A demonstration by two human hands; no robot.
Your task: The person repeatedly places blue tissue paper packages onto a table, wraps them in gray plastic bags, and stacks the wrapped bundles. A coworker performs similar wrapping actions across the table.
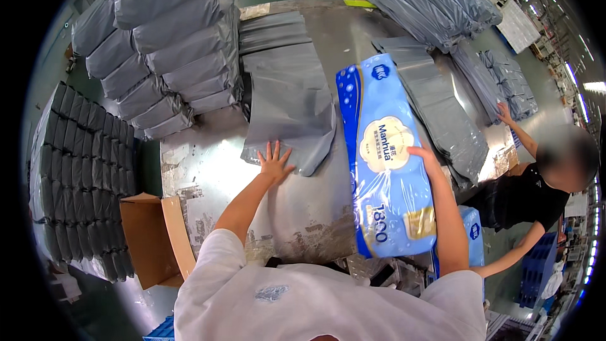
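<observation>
My left hand point(276, 163) lies flat, fingers spread, on the near edge of a grey plastic mailing bag point(287, 101), the top one of a flat pile on the metal table point(303, 215). With my right hand point(428, 163) I grip a large blue plastic-wrapped tissue pack point(394, 215) by its right side. The pack is long, tilted slightly left at its far end, and held over the table to the right of the grey bag. My right thumb shows on its front; the other fingers are hidden behind it.
Stacked grey wrapped parcels point(183, 38) rise at the left, with more parcels point(82, 177) beyond. An open cardboard box point(148, 237) stands below them. More grey bags point(435, 107) lie to the right. At the far right a co-worker point(530, 196) reaches toward grey bags; another blue pack point(472, 233) is nearby.
</observation>
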